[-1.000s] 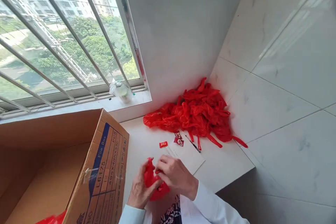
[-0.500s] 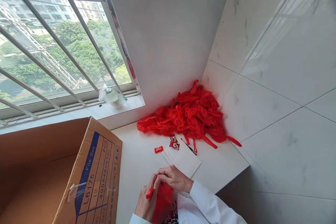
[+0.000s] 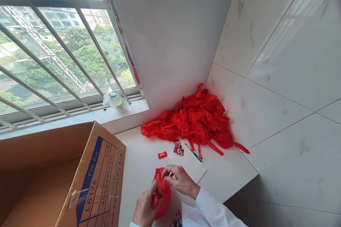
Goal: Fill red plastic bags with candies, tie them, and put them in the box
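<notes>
Both my hands hold one small red plastic bag point(image 3: 162, 193) just above the near edge of the white counter point(image 3: 229, 173). My left hand point(image 3: 145, 207) is closed on its lower part. My right hand point(image 3: 181, 181) pinches its top between thumb and fingers. Beyond my hands lie a white notepad point(image 3: 190, 165) with a pen point(image 3: 194, 153) on it, two dark red sweet wrappers point(image 3: 178, 148) and a small red wrapper point(image 3: 162, 155).
A heap of red plastic bags point(image 3: 198, 120) fills the far corner against the tiled wall. An open cardboard file box point(image 3: 98, 181) stands at the left. A small wrapped jar point(image 3: 115, 100) sits on the window sill under the barred window.
The bag has come up from my lap to counter height and is bunched again between both hands. The view has tipped slightly.
</notes>
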Demonstrator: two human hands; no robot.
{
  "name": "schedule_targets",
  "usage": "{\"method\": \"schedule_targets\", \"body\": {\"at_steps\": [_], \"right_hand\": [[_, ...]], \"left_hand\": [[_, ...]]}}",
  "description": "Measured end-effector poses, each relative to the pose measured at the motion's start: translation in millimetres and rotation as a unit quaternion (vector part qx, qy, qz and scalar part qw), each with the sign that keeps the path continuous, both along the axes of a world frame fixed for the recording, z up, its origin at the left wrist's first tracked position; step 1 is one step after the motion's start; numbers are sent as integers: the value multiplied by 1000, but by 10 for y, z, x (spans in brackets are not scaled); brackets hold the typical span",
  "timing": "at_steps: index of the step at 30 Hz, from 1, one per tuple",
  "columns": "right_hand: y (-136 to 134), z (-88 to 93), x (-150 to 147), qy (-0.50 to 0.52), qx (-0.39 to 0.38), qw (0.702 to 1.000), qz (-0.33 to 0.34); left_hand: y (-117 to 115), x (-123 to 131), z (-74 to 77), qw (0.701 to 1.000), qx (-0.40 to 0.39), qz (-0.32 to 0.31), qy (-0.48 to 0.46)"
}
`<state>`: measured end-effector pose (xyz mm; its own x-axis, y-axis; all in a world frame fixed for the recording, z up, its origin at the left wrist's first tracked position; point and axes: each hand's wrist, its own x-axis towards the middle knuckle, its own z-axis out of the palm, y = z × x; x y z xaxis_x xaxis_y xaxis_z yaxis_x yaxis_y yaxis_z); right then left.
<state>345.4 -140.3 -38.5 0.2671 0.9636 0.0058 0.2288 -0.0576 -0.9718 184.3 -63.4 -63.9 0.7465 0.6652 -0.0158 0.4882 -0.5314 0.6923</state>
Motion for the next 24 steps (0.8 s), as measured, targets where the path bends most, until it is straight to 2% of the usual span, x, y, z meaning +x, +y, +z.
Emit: {"method": "schedule_targets", "body": {"at_steps": [1,3,6,10,12,18,21,24], "right_hand": [[62,-26,-12,9,12,1000,0],[185,-100,-40,50,21,996,76],[317,-258,-61,100,-1,981,169],[371,-439,-57,108,-53,973,196],[368,-477,-60,95,-61,977,183],[282,-467,-24,20,-38,996,74],[200,-479,72,-25,-40,997,67],[96,-592,216,-93,-79,992,28]], "left_hand": [[1,-1,-19,998,56,-28,32],[4,6,-45,987,129,-69,67],[15,6,-73,973,217,-51,58],[48,-29,-128,963,269,-7,25],[71,-44,-159,964,266,-6,15],[141,-105,-305,972,233,-15,14],[149,-196,-471,975,222,-18,20],[134,-358,-703,979,199,-21,47]]}}
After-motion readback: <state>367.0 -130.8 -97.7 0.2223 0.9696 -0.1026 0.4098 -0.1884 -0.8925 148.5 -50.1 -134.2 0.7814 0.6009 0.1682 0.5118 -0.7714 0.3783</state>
